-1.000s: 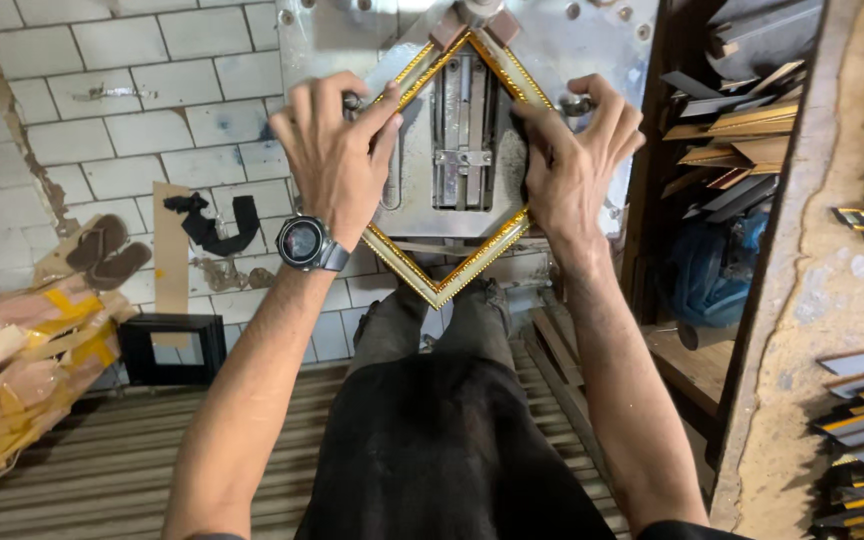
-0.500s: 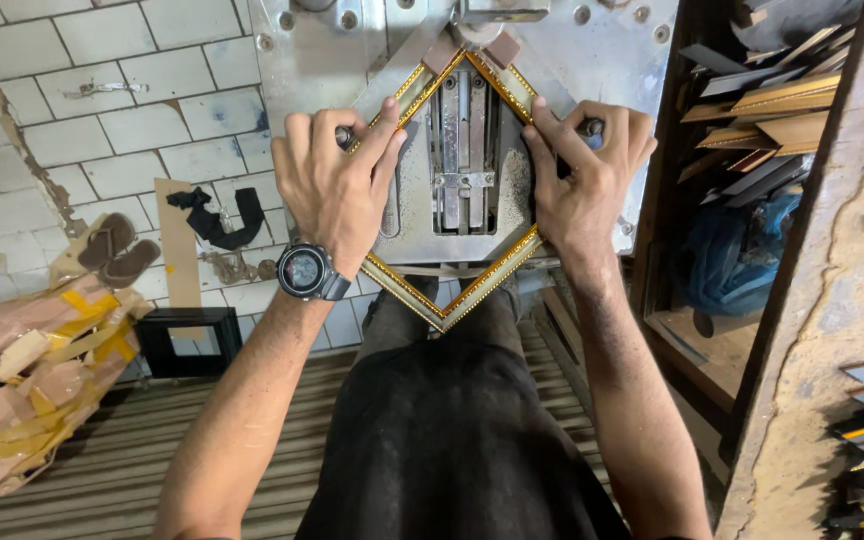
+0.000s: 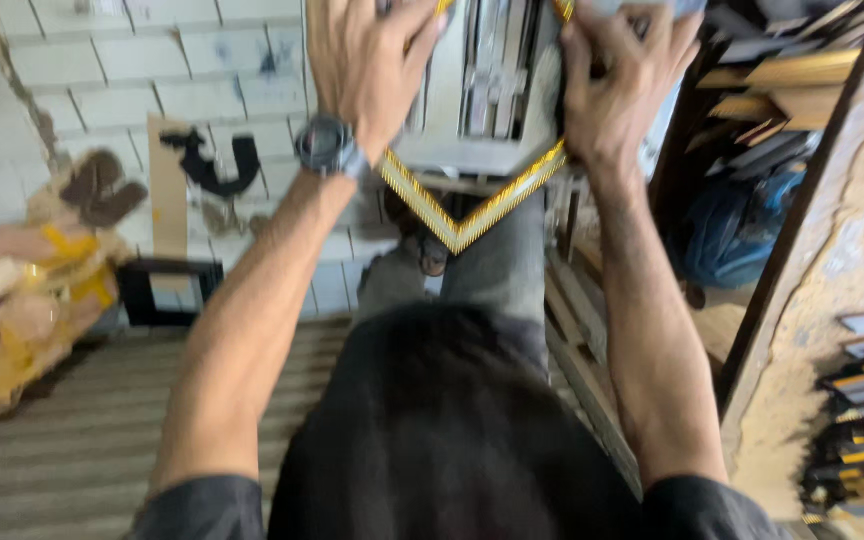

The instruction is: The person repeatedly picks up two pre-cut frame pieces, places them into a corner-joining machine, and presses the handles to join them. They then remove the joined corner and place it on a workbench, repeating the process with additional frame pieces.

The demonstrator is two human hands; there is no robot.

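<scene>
both hands press on a gold picture frame (image 3: 467, 215) that sits on a grey metal machine (image 3: 482, 90). the left hand (image 3: 367, 60) lies on the frame's left side, fingers closed over it. the right hand (image 3: 617, 85) grips the right side, fingers curled on it. the frame's bottom corner points down past the machine's near edge. a dark watch (image 3: 327, 145) is on the left wrist. the picture is blurry.
</scene>
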